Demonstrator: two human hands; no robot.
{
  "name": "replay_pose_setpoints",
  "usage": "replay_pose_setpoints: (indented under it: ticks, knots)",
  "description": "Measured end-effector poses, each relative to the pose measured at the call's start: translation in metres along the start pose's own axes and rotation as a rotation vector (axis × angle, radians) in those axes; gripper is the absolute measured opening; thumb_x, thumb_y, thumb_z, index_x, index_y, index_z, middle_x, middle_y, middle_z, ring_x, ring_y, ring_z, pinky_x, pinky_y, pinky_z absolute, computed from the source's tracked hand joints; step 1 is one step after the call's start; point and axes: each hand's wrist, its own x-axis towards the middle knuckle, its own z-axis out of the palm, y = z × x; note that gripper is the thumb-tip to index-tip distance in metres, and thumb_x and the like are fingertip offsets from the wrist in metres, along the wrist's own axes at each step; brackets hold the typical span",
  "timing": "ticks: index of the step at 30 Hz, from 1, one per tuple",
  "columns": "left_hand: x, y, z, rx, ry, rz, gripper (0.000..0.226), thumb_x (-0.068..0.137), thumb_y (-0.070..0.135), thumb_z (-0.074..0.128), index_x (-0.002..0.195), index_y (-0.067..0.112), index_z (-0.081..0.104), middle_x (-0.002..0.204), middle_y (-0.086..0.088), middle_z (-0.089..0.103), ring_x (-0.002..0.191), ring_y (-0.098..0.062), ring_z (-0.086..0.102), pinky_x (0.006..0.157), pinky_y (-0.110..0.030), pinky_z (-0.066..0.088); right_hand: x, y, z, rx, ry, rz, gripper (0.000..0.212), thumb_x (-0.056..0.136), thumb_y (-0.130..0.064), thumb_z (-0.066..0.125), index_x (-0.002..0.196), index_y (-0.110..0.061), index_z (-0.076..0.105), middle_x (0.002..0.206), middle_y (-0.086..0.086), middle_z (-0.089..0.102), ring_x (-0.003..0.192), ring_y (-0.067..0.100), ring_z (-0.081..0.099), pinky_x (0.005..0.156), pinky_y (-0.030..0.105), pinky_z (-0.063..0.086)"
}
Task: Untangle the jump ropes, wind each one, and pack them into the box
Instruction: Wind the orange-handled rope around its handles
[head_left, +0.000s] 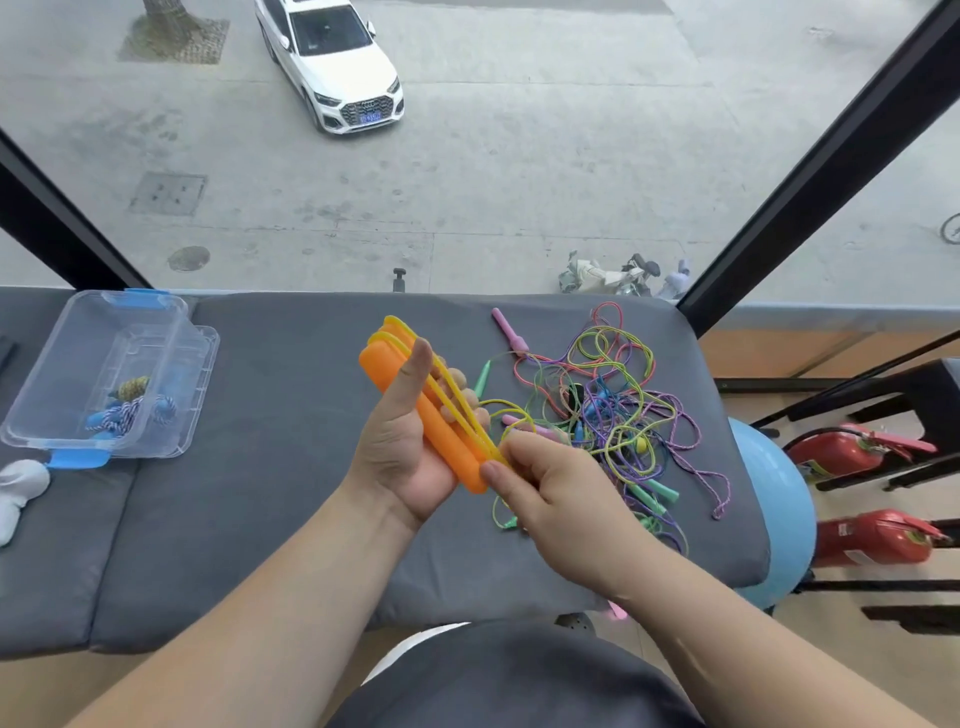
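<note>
My left hand (402, 447) grips two orange jump-rope handles (387, 371) side by side, thumb pressed along them, with a yellow cord (451, 387) looped lengthwise over them. My right hand (545, 480) pinches that yellow cord at the handles' lower end. The cord trails right into a tangle of pink, green, purple and yellow ropes (613, 400) on the grey cushion (291, 519). A pink handle (509, 330) and a green handle (483, 376) lie at the tangle's left edge. A clear plastic box (67, 395) with blue latches stands open at the far left, with a wound blue-and-white rope (122, 413) inside.
The box's clear lid (200, 364) leans behind the box. A white cloth (18, 491) lies at the left edge. Right of the cushion sit a blue exercise ball (779, 499), two red fire extinguishers (872, 538) and black stands. A glass window is behind the cushion.
</note>
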Motion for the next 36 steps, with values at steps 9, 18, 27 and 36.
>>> replay_pose_setpoints:
  ticks: [9, 18, 27, 36]
  knots:
    - [0.004, 0.001, 0.001, 0.048, -0.031, 0.049, 0.027, 0.081, 0.037, 0.076, 0.081, 0.018, 0.057, 0.073, 0.002, 0.051, 0.064, -0.013, 0.053, 0.070, -0.028, 0.052, 0.000, 0.001, 0.001, -0.328, -0.021, -0.087, 0.035, 0.092, -0.062, 0.021, 0.078, -0.030, 0.028, 0.065, 0.000, 0.049, 0.078, 0.037, 0.054, 0.076, 0.049, 0.051]
    - [0.002, 0.000, 0.009, 0.172, -0.053, 0.063, 0.010, 0.086, 0.010, 0.065, 0.086, 0.018, 0.059, 0.072, -0.002, 0.058, 0.068, -0.018, 0.061, 0.082, -0.036, 0.055, -0.001, 0.001, -0.002, -0.427, -0.115, -0.057, 0.051, 0.096, -0.065, 0.012, 0.115, -0.026, 0.040, 0.080, -0.002, 0.056, 0.084, 0.033, 0.059, 0.072, 0.045, 0.048]
    - [0.003, -0.001, 0.019, 0.030, -0.102, 0.012, 0.011, 0.095, 0.021, 0.048, 0.092, 0.018, 0.058, 0.120, -0.013, 0.071, 0.124, -0.034, 0.063, 0.111, -0.050, 0.040, 0.007, -0.001, -0.004, -0.182, 0.003, -0.049, 0.050, 0.095, -0.063, 0.025, 0.116, -0.023, 0.046, 0.088, -0.004, 0.056, 0.084, 0.021, 0.048, 0.074, 0.038, 0.041]
    - [0.004, -0.012, 0.018, 0.067, 0.078, 0.002, 0.012, 0.088, 0.005, 0.049, 0.086, 0.017, 0.053, 0.108, -0.018, 0.074, 0.107, -0.034, 0.071, 0.108, -0.049, 0.044, 0.009, 0.002, -0.007, -0.359, -0.029, -0.028, 0.035, 0.091, -0.053, 0.034, 0.100, -0.021, 0.044, 0.083, 0.000, 0.057, 0.080, 0.030, 0.055, 0.071, 0.045, 0.050]
